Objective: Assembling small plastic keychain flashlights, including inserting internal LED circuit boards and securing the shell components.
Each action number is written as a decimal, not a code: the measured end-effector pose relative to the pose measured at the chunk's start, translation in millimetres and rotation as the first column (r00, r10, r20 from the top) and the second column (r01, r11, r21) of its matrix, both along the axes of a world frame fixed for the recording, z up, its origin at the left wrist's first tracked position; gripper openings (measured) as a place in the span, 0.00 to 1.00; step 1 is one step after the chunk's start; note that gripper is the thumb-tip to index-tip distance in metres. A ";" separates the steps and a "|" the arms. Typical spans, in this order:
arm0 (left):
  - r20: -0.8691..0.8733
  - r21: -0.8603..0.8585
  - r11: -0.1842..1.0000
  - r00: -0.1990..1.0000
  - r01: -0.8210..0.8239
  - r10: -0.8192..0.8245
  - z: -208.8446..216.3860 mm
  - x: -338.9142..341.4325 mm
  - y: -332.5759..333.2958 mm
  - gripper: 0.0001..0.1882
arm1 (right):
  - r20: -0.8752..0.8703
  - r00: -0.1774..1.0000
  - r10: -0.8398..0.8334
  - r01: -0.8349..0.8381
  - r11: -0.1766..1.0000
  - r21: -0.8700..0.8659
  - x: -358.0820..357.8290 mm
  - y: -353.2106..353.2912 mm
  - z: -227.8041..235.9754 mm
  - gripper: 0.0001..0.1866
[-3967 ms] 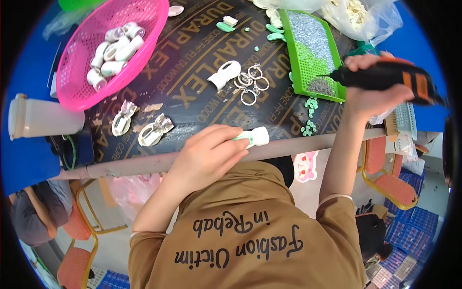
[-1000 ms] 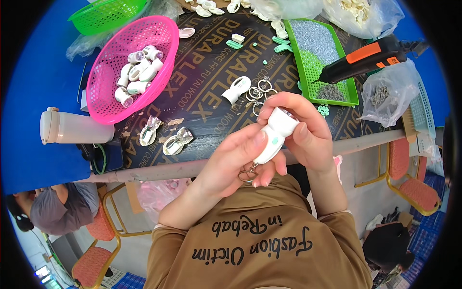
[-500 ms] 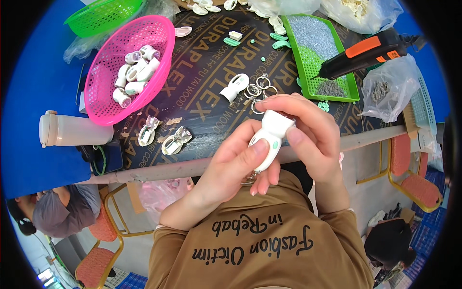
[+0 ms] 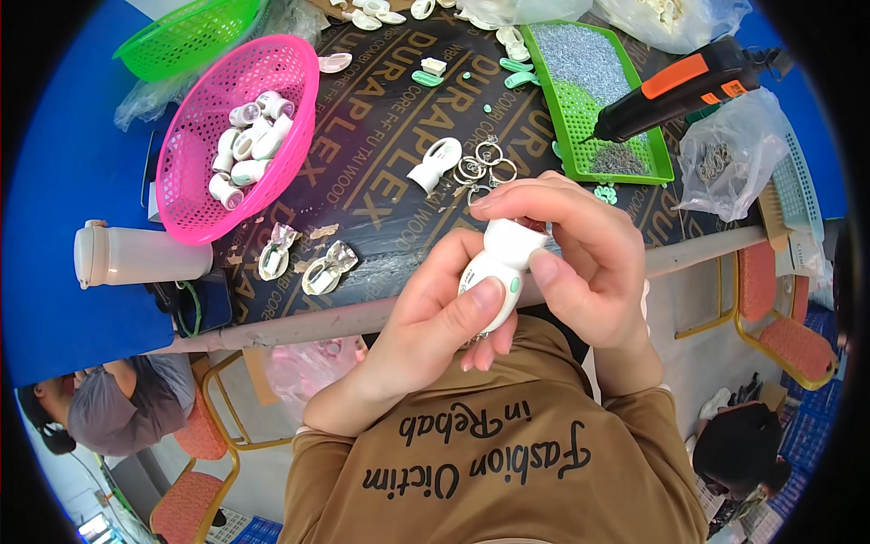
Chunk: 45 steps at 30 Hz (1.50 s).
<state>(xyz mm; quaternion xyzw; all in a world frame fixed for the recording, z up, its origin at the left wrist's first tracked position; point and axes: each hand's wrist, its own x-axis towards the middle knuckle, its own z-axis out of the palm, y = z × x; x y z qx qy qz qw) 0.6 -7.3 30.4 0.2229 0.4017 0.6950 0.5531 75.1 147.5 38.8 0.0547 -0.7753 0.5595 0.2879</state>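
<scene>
My left hand (image 4: 433, 313) grips the body of a white keychain gadget (image 4: 515, 248) with a green button, its thumb on the front; a bit of chain shows below. My right hand (image 4: 598, 258) curls over the gadget's flared end, thumb against its side and fingers arched over the opening, which they partly hide. A similar white piece (image 4: 437, 163) lies on the table beyond, beside several metal key rings (image 4: 487, 166). Left of my hands lie two open white half-shells (image 4: 330, 270) with shiny metallic parts.
A pink basket (image 4: 309, 100) at left holds several white gadgets. Near it lies a pale bottle (image 4: 145, 254). At right, a black-and-orange electric screwdriver (image 4: 675, 93) hangs over a green tray (image 4: 668, 170) of small metal parts, beside a clear bag (image 4: 732, 154). Two people sit behind, among chairs.
The gadget has shifted slightly left and down in my hands and tilted a little. My fingers keep nearly the same hold. The whole view has moved slightly.
</scene>
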 end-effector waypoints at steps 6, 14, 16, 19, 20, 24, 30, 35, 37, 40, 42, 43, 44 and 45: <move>-0.064 -0.050 0.998 0.997 -0.042 0.039 0.4 2.9 0.2 0.23 | 0.034 0.999 0.013 -0.013 1.000 0.002 -0.3 2.3 -0.9 0.13; 0.266 0.129 0.971 0.936 0.201 -0.230 -7.3 -11.6 -1.9 0.24 | 0.072 0.938 0.340 -0.316 0.921 -0.229 -2.6 9.2 -14.6 0.28; 0.240 0.114 0.984 0.957 0.139 -0.162 -10.7 -7.3 -2.1 0.23 | 0.081 0.923 0.377 -0.340 0.894 -0.293 -3.1 7.1 -16.8 0.27; 0.152 0.055 0.994 0.983 0.097 -0.105 -12.0 -7.6 -3.9 0.26 | 0.043 0.943 0.331 -0.311 0.918 -0.247 -4.8 3.1 -16.5 0.25; 0.088 0.009 0.994 0.990 0.110 -0.110 -11.7 -8.4 -4.3 0.29 | 0.044 0.943 0.331 -0.311 0.918 -0.247 -5.6 2.3 -18.1 0.25; -0.025 -0.011 0.999 0.999 0.032 -0.032 -9.8 -5.1 0.0 0.27 | -0.057 0.944 0.324 -0.327 0.910 -0.254 -7.3 -2.4 -23.6 0.15; -0.002 0.050 0.997 0.998 -0.055 0.055 -14.9 -0.3 1.8 0.18 | -0.090 0.945 0.314 -0.326 0.895 -0.303 -9.8 -4.9 -30.8 0.14; -0.729 0.088 0.933 0.616 -0.349 0.300 -16.3 -11.2 2.6 0.17 | -0.021 0.993 0.120 -0.121 0.991 -0.062 -10.8 0.5 -20.2 0.21; -0.894 0.083 0.906 0.372 -0.414 0.251 -6.5 -16.3 0.3 0.17 | 0.011 0.985 0.170 -0.164 0.963 -0.216 -5.1 0.1 -25.3 0.20; -0.950 0.248 0.864 0.068 -0.437 0.306 -13.9 -18.3 -1.8 0.19 | 0.052 0.966 0.252 -0.210 0.890 -0.404 1.2 -1.0 -24.1 0.20; -0.944 0.316 0.845 -0.055 -0.432 0.325 -16.6 -20.4 -3.6 0.22 | 0.041 0.973 0.226 -0.198 0.916 -0.348 1.2 -1.6 -27.3 0.20; -0.944 0.318 0.843 -0.057 -0.433 0.326 -14.9 -20.3 -3.0 0.22 | 0.040 0.973 0.228 -0.201 0.916 -0.347 1.3 -2.1 -27.8 0.20; -0.927 0.321 0.849 0.045 -0.420 0.372 -11.6 -19.8 -2.2 0.23 | 0.011 0.979 0.205 -0.190 0.923 -0.335 1.5 -3.1 -28.0 0.20; -0.899 0.326 0.854 0.147 -0.406 0.412 -9.5 -19.7 -1.9 0.23 | -0.018 0.983 0.182 -0.178 0.929 -0.324 1.2 -3.7 -27.9 0.20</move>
